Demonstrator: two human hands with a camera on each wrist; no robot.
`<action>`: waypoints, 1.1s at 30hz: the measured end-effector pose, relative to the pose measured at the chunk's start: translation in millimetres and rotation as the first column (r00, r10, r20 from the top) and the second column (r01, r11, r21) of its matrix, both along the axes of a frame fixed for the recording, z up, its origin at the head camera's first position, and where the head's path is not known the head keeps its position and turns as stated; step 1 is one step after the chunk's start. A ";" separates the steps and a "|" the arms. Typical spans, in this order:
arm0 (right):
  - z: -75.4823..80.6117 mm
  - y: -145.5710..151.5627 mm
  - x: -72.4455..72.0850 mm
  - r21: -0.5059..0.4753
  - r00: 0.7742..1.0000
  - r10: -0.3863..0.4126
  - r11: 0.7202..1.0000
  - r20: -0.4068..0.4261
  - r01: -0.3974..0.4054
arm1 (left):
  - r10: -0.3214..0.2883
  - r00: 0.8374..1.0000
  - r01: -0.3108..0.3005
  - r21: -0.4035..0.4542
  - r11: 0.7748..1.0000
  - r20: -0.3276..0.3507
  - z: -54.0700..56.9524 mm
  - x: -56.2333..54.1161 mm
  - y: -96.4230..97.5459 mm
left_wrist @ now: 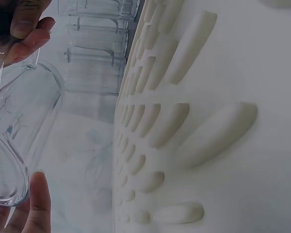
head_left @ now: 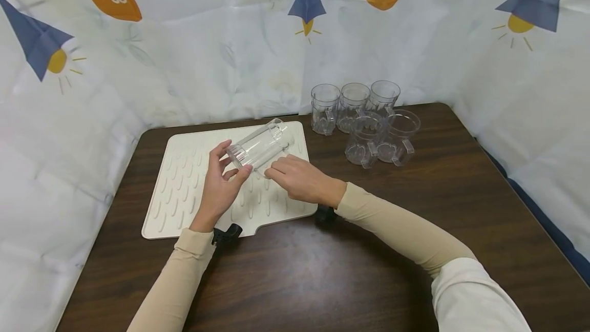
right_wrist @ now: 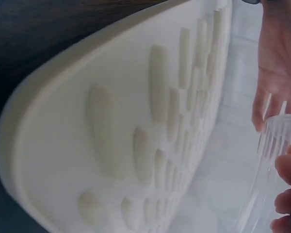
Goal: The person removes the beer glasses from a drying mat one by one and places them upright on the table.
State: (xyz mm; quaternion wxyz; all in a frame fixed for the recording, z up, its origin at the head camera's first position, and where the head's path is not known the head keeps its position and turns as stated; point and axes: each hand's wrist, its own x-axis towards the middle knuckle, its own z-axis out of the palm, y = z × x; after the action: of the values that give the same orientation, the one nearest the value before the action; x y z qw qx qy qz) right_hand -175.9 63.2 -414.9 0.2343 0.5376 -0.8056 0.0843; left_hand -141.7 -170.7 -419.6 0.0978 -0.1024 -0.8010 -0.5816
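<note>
A clear mug (head_left: 260,143) is tilted on its side above the off-white ridged mat (head_left: 186,183), its rim towards the upper right. At the base end, my left hand (head_left: 220,184) holds it between thumb and fingers. My right hand (head_left: 301,178) grips the handle on the near side. In the left wrist view the mug's base (left_wrist: 7,170) faces the camera, and right-hand fingers (left_wrist: 31,41) wrap the handle. The right wrist view shows only part of the mug (right_wrist: 266,170), with the left hand (right_wrist: 280,63) beyond it.
Several clear mugs (head_left: 324,109) stand upright and close together at the back of the dark wooden table (head_left: 350,265), right of the mat. A white printed curtain (head_left: 207,65) hangs behind and along the table's sides.
</note>
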 end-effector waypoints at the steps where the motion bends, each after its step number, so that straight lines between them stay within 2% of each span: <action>1: -0.3 0.8 0.1 0.003 1.000 -0.001 1.000 -0.009 0.001 | 0.001 1.000 -0.001 -0.007 1.000 -0.007 -0.4 0.0 0.6; 6: -1.7 4.8 1.2 0.012 0.998 -0.014 1.000 -0.066 0.014 | -0.013 1.000 0.013 -0.012 1.000 -0.027 -2.5 -0.6 4.2; 13: -5.1 9.2 4.1 0.015 0.991 -0.020 1.000 -0.132 0.023 | -0.045 0.999 0.045 -0.017 0.999 -0.003 -4.8 0.1 7.9; 17: -8.2 11.0 5.1 0.011 0.987 -0.026 1.000 -0.159 0.028 | -0.046 0.999 0.046 -0.005 0.999 -0.015 -6.2 0.5 9.8; 25: -9.9 13.2 7.5 0.040 0.983 -0.047 0.998 -0.180 0.055 | -0.036 0.997 0.037 0.016 0.999 -0.068 -8.6 -1.9 13.5; 33: -5.9 14.4 14.0 0.079 0.986 -0.090 0.992 -0.138 0.101 | -0.041 0.994 0.043 0.015 0.999 -0.099 -9.4 -0.5 17.2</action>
State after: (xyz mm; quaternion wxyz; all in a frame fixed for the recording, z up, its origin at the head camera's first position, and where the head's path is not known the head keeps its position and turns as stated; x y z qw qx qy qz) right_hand -161.9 77.7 -420.8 0.2683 0.5124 -0.8157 0.0021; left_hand -142.2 -153.5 -428.9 0.1261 -0.1470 -0.7879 -0.5845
